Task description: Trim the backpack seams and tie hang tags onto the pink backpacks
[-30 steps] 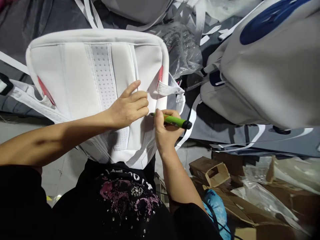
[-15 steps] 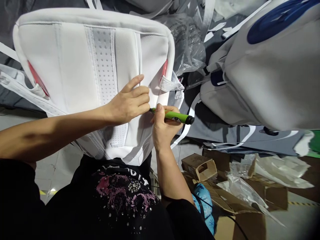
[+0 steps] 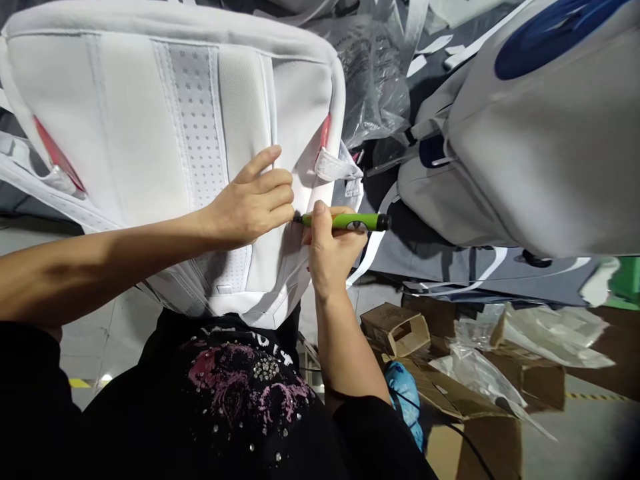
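A white backpack (image 3: 135, 133) lies with its padded, strapped side up, its near edge against my body. My left hand (image 3: 250, 203) rests over the long raised strip right of the mesh band, fingers curled and closed on that fabric. My right hand (image 3: 333, 243) grips a green marker pen (image 3: 367, 222) with black ends. The pen lies nearly level, its tip on the backpack fabric beside my left knuckles. What the tip marks is hidden by my fingers and shadow. Red trim (image 3: 59, 155) shows at the left side and more at the right.
To the right stand grey-white bags (image 3: 545, 147) with a blue oval patch. Behind the backpack lies a clear plastic bag (image 3: 375, 80). Cardboard boxes (image 3: 395, 330), plastic film (image 3: 485, 373) and a light-blue bundle (image 3: 405, 400) sit on the floor at lower right.
The pen has swung from a slant to nearly level, its back end rising. The backpack and left hand appear slightly further left and up in view; both holds are unchanged.
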`<state>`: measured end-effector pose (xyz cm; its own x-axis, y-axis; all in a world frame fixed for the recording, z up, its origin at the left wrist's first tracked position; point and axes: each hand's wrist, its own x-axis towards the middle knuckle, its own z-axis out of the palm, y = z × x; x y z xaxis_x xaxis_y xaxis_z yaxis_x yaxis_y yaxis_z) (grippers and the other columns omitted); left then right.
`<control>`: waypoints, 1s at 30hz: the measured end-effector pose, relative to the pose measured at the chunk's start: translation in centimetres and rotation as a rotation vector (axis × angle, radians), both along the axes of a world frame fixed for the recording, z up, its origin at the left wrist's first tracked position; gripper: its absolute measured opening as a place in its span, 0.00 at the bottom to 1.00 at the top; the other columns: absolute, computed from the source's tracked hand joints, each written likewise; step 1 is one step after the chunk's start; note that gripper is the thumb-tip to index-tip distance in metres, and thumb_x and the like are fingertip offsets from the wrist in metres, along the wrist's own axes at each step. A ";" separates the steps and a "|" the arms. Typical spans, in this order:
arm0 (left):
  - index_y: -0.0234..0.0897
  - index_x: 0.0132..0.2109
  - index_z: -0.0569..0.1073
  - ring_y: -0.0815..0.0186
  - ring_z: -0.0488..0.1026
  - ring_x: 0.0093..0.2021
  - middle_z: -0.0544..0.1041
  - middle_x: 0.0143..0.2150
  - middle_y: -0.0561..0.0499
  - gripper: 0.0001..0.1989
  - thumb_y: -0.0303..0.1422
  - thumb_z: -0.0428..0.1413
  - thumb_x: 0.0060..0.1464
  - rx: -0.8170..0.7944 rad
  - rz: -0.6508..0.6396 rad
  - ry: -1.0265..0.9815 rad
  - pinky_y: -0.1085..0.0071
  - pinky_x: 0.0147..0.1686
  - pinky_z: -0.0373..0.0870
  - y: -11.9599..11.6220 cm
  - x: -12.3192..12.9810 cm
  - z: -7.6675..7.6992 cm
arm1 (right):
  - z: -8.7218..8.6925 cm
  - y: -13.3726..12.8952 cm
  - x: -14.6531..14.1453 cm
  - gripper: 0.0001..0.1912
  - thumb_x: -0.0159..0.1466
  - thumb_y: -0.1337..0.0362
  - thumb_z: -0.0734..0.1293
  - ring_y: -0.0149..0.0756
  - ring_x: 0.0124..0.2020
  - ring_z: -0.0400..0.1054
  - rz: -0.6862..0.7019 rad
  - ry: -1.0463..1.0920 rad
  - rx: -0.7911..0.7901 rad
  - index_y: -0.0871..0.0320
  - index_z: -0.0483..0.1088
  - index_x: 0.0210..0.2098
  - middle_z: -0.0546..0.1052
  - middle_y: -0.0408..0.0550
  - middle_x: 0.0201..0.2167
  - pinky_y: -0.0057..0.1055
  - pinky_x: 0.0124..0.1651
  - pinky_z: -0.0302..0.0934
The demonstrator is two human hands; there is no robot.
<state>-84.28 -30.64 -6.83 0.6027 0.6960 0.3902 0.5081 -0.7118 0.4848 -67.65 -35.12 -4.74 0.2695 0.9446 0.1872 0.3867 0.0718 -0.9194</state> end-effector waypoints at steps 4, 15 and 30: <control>0.42 0.37 0.72 0.64 0.70 0.55 0.72 0.37 0.54 0.16 0.36 0.41 0.68 -0.017 0.015 -0.027 0.46 0.71 0.51 0.0 0.0 0.0 | -0.1 0.1 0.1 0.20 0.63 0.46 0.69 0.30 0.16 0.65 0.004 0.020 -0.033 0.55 0.66 0.28 0.70 0.36 0.16 0.30 0.22 0.60; 0.44 0.43 0.73 0.60 0.68 0.58 0.73 0.42 0.52 0.15 0.41 0.44 0.66 -0.075 0.044 0.051 0.46 0.71 0.52 -0.1 -0.1 0.4 | -0.4 -0.2 0.2 0.19 0.62 0.47 0.70 0.30 0.17 0.67 -0.013 0.054 0.008 0.56 0.67 0.30 0.71 0.37 0.17 0.29 0.22 0.60; 0.37 0.41 0.77 0.55 0.75 0.42 0.79 0.36 0.46 0.16 0.43 0.64 0.51 0.243 -0.081 0.755 0.55 0.53 0.63 3.9 -0.3 6.1 | -1.1 -0.9 1.4 0.16 0.61 0.51 0.71 0.29 0.15 0.64 0.119 0.088 -0.031 0.55 0.67 0.28 0.69 0.35 0.14 0.28 0.21 0.62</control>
